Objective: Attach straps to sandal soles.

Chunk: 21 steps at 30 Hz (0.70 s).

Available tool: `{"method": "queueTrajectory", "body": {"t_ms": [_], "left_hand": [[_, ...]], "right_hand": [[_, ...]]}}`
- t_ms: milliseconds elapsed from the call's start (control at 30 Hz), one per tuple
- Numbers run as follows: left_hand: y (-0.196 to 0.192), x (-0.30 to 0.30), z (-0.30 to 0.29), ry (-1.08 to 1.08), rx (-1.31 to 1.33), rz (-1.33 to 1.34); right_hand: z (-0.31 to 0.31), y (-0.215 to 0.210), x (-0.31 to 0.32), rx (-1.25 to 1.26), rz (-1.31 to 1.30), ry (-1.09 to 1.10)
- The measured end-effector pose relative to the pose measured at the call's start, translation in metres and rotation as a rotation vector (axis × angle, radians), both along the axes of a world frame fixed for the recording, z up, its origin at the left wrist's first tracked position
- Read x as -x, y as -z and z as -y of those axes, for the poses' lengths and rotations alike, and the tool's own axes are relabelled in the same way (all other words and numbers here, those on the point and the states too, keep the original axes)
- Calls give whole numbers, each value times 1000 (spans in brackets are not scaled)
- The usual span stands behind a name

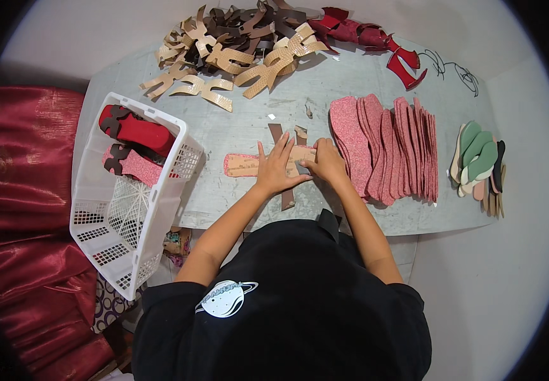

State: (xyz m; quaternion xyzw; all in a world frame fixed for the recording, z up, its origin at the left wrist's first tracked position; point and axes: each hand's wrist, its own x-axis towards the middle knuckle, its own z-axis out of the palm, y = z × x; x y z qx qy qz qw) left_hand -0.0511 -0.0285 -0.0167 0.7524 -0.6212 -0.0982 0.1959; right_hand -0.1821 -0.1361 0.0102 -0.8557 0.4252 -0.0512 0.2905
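Observation:
A shoe sole (242, 165), tan-faced with a pink glitter border, lies flat on the table in front of me. Dark brown strap ends (287, 200) stick out from beneath it on both long sides. My left hand (275, 168) rests palm down across the sole's middle, fingers spread. At the sole's right end, my right hand (328, 165) is closed, its fingers bent over the edge. Its thumb presses a dark grey-brown strap flap (301, 167) that lies over the tan face. The fingertips of the right hand are partly hidden.
To the right stands a row of pink glitter soles (382, 149), with green, black and beige soles (477, 152) beyond. Tan and brown cut straps (236, 51) and red ones (363, 35) lie at the back. A white basket (188, 143) holding strapped soles stands left.

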Motion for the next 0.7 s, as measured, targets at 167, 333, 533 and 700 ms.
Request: {"method": "queueTrajectory", "body": {"t_ms": [167, 333, 533, 700], "left_hand": [[-1, -1, 4, -11, -48, -63], [2, -2, 7, -31, -91, -143], [5, -3, 10, -62, -126, -240], [5, -5, 12, -65, -122, -314]], "right_hand": [[-3, 2, 3, -11, 56, 22], [-7, 2, 8, -10, 108, 38], [-11, 1, 18, 7, 248, -4], [-19, 5, 30, -31, 282, -64]]}}
